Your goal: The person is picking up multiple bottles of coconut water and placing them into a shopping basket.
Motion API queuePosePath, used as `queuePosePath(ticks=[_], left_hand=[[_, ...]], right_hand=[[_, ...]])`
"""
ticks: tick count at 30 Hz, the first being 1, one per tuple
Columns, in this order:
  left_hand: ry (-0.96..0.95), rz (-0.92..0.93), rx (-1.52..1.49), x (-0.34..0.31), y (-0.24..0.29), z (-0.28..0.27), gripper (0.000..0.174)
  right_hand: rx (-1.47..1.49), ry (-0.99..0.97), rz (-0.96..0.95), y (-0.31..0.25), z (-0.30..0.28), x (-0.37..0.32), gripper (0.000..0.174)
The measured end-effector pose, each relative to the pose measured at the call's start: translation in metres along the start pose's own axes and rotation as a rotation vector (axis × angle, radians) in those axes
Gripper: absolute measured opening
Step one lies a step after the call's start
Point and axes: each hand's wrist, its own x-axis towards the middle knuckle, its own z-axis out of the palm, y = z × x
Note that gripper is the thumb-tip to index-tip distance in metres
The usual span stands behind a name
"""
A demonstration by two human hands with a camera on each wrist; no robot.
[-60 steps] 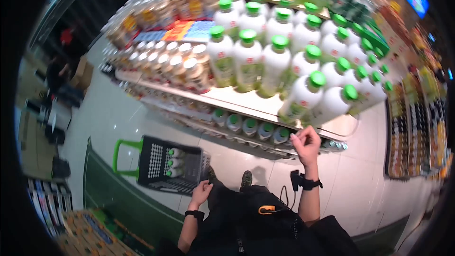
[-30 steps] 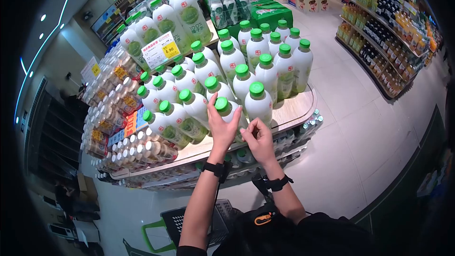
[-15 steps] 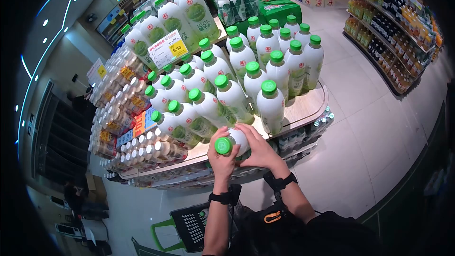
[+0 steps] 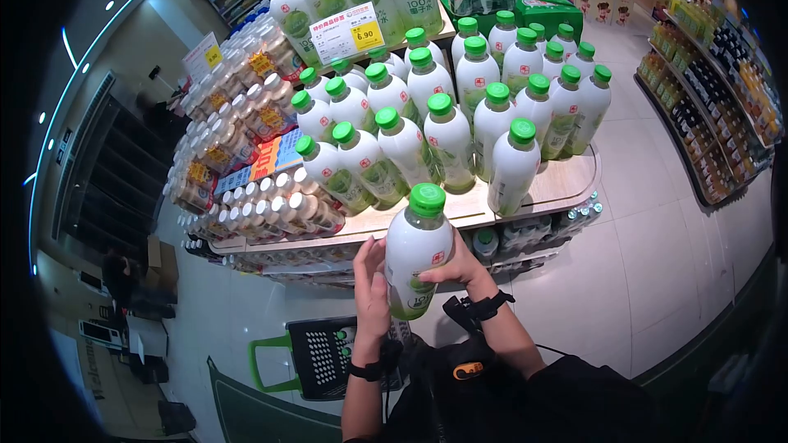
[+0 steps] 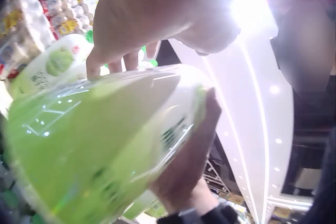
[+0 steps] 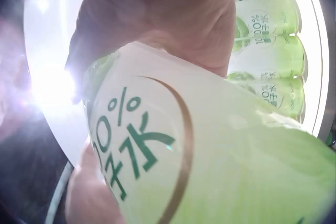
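A white-and-green coconut water bottle (image 4: 419, 250) with a green cap is held in front of the display, leaning slightly. My right hand (image 4: 464, 267) grips its right side, thumb across the label; the close label (image 6: 142, 134) fills much of the right wrist view. On the other side, my left hand (image 4: 372, 291) is cupped loosely beside the bottle. In the left wrist view its fingertips (image 5: 113, 66) lie right at the edge of the bottle (image 5: 89, 145). Behind stand rows of matching bottles (image 4: 513, 168) on a wooden display shelf (image 4: 566, 189).
Below left is a black shopping basket (image 4: 316, 369) with a green handle, bottles inside. A price sign (image 4: 349, 33) stands among the bottles. Jars (image 4: 279, 213) fill the display's left side. Another stocked shelf (image 4: 706, 98) stands right, across a tiled aisle (image 4: 611, 254).
Both hands reached up to the display's front row and took out a bottle. It has come nearer the body and now stands more upright, right hand round it, left hand loosened beside it.
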Motion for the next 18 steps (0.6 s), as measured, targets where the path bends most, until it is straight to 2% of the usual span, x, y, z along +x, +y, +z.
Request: queuePosePath(ticks=[1,2,3,4,6,7,9,10,11,12,13,14,16,18], left_hand=[[-0.019,-0.139,0.022,-0.013,-0.006,-0.008,0.074],[0.035,-0.268,-0.114,-0.028,-0.008,-0.012,0.077],[0.093,-0.395,-0.25,-0.043,-0.01,-0.013,0.08],[0.103,-0.392,-0.243,-0.059,-0.015,-0.012,0.08],[0.225,-0.558,-0.753,-0.087,-0.028,-0.013,0.089],[0.246,-0.549,-0.753,-0.093,-0.032,-0.016,0.089],[-0.061,-0.403,-1.008,-0.105,-0.034,-0.021,0.1],[-0.051,-0.402,-1.006,-0.11,-0.032,-0.023,0.1],[0.038,-0.467,-0.794,-0.114,-0.027,-0.025,0.104],[0.122,-0.529,-0.578,-0.117,-0.023,-0.028,0.109],[0.032,-0.441,-0.714,-0.119,-0.027,-0.035,0.109],[0.029,-0.443,-0.711,-0.123,-0.032,-0.04,0.109],[0.175,-0.342,-0.586,-0.126,-0.021,-0.039,0.105],[0.293,-0.275,-0.517,-0.116,0.011,-0.028,0.107]], right_hand=[[0.103,-0.068,-0.001,0.008,-0.005,-0.001,0.098],[0.208,-0.135,-0.004,0.017,-0.008,-0.002,0.096],[0.297,-0.183,-0.06,0.003,0.002,0.001,0.102],[0.387,-0.236,-0.112,-0.011,0.013,0.003,0.108],[0.607,-0.253,-0.168,-0.004,0.025,0.005,0.113],[0.652,-0.255,-0.138,-0.004,0.03,0.004,0.114],[0.695,-0.288,-0.107,-0.009,0.037,0.004,0.116],[0.69,-0.32,-0.107,-0.011,0.039,0.004,0.118],[0.659,-0.408,-0.155,-0.004,0.036,0.005,0.116],[0.661,-0.408,-0.152,-0.01,0.037,0.005,0.116],[0.629,-0.405,-0.097,-0.017,0.038,0.002,0.117],[0.598,-0.4,-0.046,-0.026,0.039,0.001,0.117],[0.567,-0.351,-0.012,-0.043,0.031,-0.001,0.118],[0.144,-0.103,0.047,-0.053,0.022,-0.002,0.116]])
